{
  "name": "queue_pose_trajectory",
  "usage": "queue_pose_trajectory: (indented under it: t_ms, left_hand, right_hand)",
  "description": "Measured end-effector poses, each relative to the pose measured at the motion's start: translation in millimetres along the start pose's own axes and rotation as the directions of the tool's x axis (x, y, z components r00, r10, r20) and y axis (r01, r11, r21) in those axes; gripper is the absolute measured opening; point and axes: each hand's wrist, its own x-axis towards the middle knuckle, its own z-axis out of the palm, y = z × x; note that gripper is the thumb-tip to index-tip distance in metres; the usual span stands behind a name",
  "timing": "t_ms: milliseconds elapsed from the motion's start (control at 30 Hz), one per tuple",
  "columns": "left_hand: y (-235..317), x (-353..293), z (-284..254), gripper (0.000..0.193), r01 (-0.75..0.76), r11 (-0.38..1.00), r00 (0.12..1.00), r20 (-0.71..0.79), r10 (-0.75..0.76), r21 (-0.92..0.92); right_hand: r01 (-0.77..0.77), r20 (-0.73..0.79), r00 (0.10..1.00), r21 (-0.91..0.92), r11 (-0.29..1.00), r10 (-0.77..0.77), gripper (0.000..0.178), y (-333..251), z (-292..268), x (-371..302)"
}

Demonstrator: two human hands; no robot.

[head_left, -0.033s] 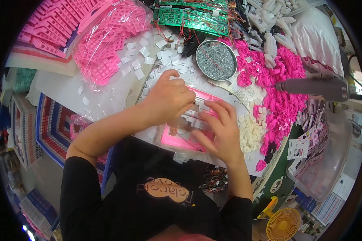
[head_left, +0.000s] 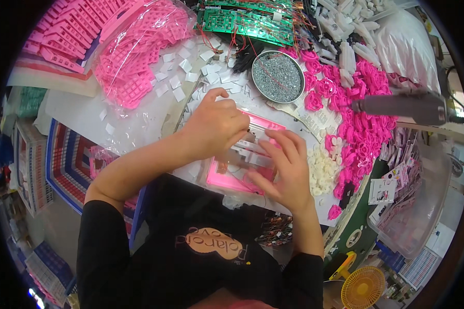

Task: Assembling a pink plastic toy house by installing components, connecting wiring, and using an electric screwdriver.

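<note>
White tabletop (head_left: pixel 77 114) at left leaves room to pass. Beyond the pink casing (head_left: pixel 225 180), a round metal tin (head_left: pixel 252 80) obstructs.

Left grip (head_left: pixel 216 125), right grip (head_left: pixel 291 172), over a pink casing (head_left: pixel 222 180) — green circuit boards (head_left: pixel 245 24) beyond; yellow fan (head_left: pixel 363 287), lower right

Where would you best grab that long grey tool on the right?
Probably around the middle of the grey tool's thick barrel, with the right hand from the near side: its narrow tip points left, and its cord seems to leave the right end.
</note>
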Motion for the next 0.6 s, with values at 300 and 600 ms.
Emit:
queue_pose_trajectory:
  t_ms: [300,600]
  left_hand:
    - [2,-2,-12,0.015,0.009,0.998,0.987,0.158,0.001,-0.064]
    - [-2,9,-22,0.005,0.206,0.948,0.938,0.325,-0.120,-0.242]
  right_hand:
    - [-0.322,0.231,0.935,0.250,0.913,0.267,0.045,26,-1,-3]
    - [0.089,-0.004,0.996,0.121,0.989,-0.090,0.039,39,12,9]
